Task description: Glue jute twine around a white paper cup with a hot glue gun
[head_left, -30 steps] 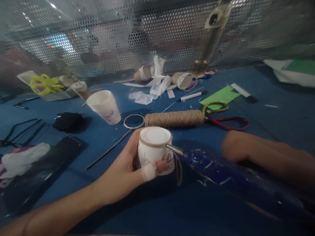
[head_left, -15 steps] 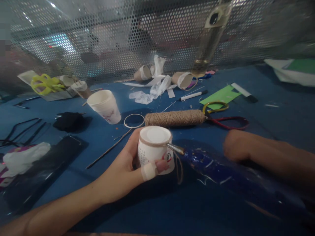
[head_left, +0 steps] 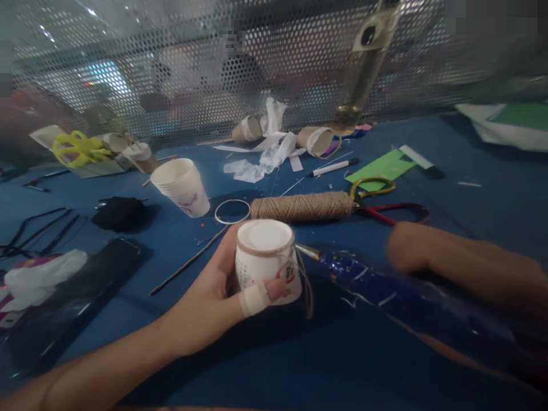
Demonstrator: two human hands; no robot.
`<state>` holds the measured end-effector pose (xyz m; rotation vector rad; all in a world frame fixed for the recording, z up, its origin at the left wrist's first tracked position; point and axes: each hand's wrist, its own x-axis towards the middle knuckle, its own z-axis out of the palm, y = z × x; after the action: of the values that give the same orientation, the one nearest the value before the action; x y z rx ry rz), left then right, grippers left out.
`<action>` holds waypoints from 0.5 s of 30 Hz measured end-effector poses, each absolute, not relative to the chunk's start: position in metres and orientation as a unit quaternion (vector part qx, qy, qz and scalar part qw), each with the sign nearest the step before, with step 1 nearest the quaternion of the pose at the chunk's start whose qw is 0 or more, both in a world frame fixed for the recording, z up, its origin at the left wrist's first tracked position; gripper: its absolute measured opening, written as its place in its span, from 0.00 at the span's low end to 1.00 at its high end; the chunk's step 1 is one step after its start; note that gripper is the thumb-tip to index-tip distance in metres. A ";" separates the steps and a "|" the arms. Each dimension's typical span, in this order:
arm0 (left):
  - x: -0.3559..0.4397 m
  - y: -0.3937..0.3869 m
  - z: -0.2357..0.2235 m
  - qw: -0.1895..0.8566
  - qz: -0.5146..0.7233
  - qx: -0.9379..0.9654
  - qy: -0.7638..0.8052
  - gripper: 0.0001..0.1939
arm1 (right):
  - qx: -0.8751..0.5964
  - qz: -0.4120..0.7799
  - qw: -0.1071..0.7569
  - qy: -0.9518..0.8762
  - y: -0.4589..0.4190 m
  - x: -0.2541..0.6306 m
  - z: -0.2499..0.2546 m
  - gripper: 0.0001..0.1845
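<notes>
My left hand (head_left: 233, 279), a bandage on its thumb, is wrapped round an upside-down white paper cup (head_left: 252, 268) with dark and red print. Brown twine (head_left: 265, 252) circles the cup near its upturned base, and a loose end hangs down on the right. In my right hand (head_left: 445, 251), blurred at the right, is a blue hot glue gun (head_left: 359, 274). Its metal nozzle points left at the cup's right edge by the twine; whether it touches cannot be told. Just behind the cup lies a spool of twine (head_left: 302, 206).
Scissors (head_left: 398, 212) lie right of the spool. Stacked paper cups (head_left: 182, 188) lean at left, near a dark pouch (head_left: 85, 297). Cardboard rolls (head_left: 314, 140), crumpled tissue (head_left: 274, 154), a marker (head_left: 334, 168) and green paper (head_left: 381, 169) lie before a perforated metal screen (head_left: 205, 74).
The cup has shifted slightly left. The glue gun's nozzle has gone from the front of the twine to the cup's right edge, and more of the red print shows.
</notes>
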<state>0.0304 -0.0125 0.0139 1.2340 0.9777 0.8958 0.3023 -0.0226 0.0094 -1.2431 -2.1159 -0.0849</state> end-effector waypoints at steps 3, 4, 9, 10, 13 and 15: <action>0.032 -0.015 0.017 0.607 0.398 0.524 0.447 0.29 | -0.463 -0.006 0.362 -0.809 -0.019 0.294 0.017 0.14; 0.032 -0.015 0.017 0.608 0.391 0.530 0.443 0.29 | -0.462 -0.003 0.365 -0.809 -0.019 0.293 0.017 0.15; 0.029 -0.011 0.012 0.606 0.382 0.550 0.430 0.29 | -0.465 -0.012 0.319 -0.826 -0.022 0.301 0.017 0.12; 0.029 -0.010 0.010 0.605 0.381 0.554 0.425 0.29 | -0.463 -0.012 0.313 -0.829 -0.022 0.302 0.017 0.11; 0.029 -0.009 0.007 0.588 0.379 0.572 0.427 0.28 | -0.460 -0.009 0.310 -0.832 -0.022 0.305 0.017 0.12; 0.030 -0.009 0.006 0.581 0.377 0.581 0.428 0.27 | -0.462 -0.004 0.310 -0.831 -0.022 0.305 0.016 0.12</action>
<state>0.0302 -0.0092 0.0063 1.3576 0.9994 0.8803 0.3048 -0.0219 0.0163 -1.2191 -2.1954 -0.0110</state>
